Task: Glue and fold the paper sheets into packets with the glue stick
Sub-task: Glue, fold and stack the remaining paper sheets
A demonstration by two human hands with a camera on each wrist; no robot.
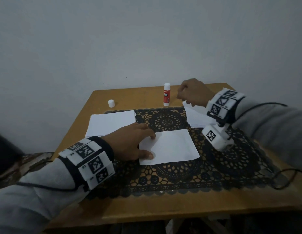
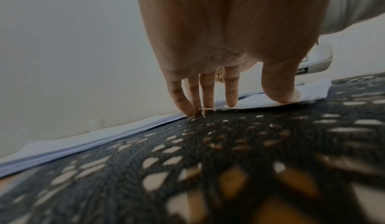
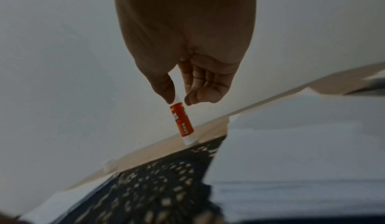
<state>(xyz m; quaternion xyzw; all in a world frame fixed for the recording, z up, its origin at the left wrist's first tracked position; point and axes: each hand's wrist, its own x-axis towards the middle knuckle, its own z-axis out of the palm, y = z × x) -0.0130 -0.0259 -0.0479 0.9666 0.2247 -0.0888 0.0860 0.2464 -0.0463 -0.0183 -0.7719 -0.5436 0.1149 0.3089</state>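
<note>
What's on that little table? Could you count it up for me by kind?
Paper stacks: 2, left and right
Single sheet: 1
Glue stick: 1
Cap: 1
Lace mat: 1
Total: 6

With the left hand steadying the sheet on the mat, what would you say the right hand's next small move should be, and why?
Probably close the right hand on the glue stick and lift it. The stick stands upright and uncapped at the table's far edge, its cap lying apart to the left, and the fingers hover beside it without gripping. The left hand already presses the sheet flat, ready for gluing.
</note>
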